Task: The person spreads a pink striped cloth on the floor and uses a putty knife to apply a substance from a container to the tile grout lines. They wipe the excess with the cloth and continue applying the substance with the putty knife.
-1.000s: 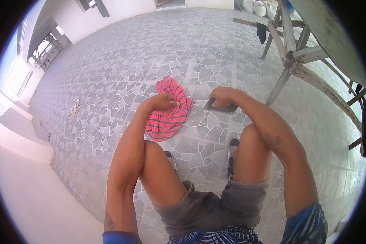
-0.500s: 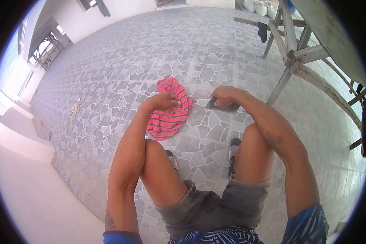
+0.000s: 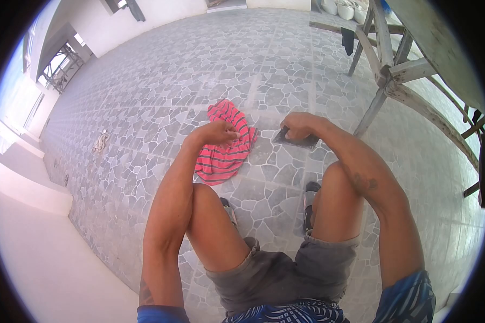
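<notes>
My left hand (image 3: 218, 133) hangs over a crumpled pink cloth with dark stripes (image 3: 223, 161), its fingers curled in; whether anything is pinched in them, or whether they touch the cloth, I cannot make out. To the right, my right hand (image 3: 299, 127) is closed around the handle of a dark, flat-bladed trowel (image 3: 308, 142), held low at the floor. Beneath both is a grey tiled floor (image 3: 269, 161) with an irregular stone pattern and pale joint lines. My forearms pass over my bent knees.
A rough wooden scaffold (image 3: 382, 78) stands at the right, a dark cloth (image 3: 347, 41) hanging from it. White sacks (image 3: 346, 11) sit at the back right. A pale rag (image 3: 101, 141) lies on the floor at left, near a low white wall (image 3: 29, 183).
The trowel and my right hand have shifted very slightly. My left hand and the striped cloth stay practically in place.
</notes>
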### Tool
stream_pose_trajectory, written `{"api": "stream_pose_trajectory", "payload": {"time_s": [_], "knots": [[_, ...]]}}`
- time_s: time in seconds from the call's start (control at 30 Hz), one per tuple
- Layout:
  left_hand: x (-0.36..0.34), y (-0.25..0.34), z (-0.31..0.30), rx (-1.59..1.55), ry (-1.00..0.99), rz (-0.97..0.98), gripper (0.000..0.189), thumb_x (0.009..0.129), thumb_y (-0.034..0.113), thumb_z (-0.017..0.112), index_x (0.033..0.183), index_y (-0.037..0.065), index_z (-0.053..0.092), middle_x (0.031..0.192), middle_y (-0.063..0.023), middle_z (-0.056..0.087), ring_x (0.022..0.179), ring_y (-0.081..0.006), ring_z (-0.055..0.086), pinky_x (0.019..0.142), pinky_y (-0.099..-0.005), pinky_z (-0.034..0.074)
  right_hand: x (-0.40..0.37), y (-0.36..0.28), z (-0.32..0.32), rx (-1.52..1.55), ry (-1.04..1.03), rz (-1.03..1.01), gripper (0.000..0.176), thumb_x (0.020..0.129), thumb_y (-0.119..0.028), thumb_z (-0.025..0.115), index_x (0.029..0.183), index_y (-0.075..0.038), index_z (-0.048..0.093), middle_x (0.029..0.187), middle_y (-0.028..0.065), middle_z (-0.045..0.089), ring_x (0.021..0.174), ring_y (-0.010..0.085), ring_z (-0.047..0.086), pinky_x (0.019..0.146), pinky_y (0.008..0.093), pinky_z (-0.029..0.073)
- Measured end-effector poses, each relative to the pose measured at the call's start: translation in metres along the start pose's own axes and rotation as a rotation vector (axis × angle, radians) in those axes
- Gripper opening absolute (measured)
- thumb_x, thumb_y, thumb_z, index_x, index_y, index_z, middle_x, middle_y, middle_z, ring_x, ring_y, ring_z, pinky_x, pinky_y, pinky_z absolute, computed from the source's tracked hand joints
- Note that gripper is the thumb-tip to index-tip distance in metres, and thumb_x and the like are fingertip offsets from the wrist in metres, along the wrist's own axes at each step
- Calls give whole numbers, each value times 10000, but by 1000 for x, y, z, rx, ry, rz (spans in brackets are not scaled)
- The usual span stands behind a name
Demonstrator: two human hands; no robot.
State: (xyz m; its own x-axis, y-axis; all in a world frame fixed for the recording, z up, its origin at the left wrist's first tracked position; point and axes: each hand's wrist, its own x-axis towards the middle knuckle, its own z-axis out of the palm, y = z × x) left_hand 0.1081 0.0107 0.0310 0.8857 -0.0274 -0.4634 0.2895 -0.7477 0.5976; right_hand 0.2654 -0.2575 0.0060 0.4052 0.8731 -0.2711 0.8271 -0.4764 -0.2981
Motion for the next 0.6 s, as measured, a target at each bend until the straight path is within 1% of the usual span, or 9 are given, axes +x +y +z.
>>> {"api": "stream_pose_trajectory", "payload": {"time_s": [0.3,0.37,0.6], "knots": [[0,-1,1,6,1,-1,478,977,407,600,1273,33,628,967,-120,730,808,-171,713,709,-302,556,2,1,0,-26,-6,-19,371,773,-131,646,1129,-43,704,1052,191,710,1007,364,671,842,440,523],[1,-3,1,3,-1,-1,482,976,408,602,1277,32,625,970,-117,731,815,-172,714,710,-302,556,2,1,0,-24,-25,2,380,776,-140,652,1140,-42,701,1062,190,710,1015,362,670,849,437,523],[2,-3,1,-11,-8,-9,484,979,391,606,1291,21,615,1023,-124,723,837,-185,721,734,-316,568,1,3,0,-13,-3,-16,382,779,-159,666,1143,-48,700,1071,182,711,1015,358,671,851,439,524]]}}
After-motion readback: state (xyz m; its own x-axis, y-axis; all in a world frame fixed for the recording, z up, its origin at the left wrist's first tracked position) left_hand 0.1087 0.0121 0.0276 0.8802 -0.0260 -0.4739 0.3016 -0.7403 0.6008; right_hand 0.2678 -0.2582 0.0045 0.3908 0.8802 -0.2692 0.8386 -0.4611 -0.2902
